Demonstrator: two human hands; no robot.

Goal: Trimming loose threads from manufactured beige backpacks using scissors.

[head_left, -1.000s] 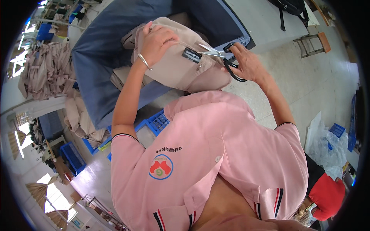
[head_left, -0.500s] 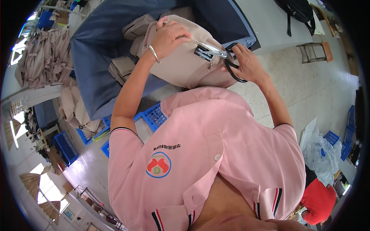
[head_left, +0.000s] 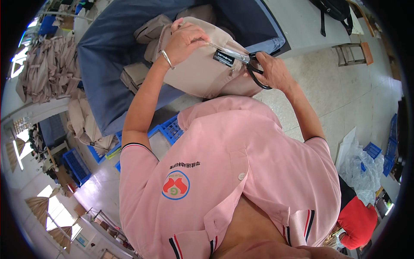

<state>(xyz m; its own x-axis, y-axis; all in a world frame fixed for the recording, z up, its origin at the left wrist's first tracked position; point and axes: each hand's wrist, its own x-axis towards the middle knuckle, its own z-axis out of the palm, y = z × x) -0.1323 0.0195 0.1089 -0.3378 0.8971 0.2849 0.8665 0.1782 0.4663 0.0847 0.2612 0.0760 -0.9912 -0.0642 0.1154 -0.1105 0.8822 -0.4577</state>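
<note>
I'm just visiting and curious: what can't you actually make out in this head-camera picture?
- Scissors: blade tips, hidden under the left hand and bag fold.
- What the blades cut: too small to tell.
- Right hand: fingers in the loops, partly hidden.
- Bag's far side: hidden by the bag itself.
- Blue bin: top cut off by the picture's edge.

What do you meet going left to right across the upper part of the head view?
Heap of beige garments → blue cloth → left hand on the beige bag → black label → scissors in the right hand → stool.
</note>
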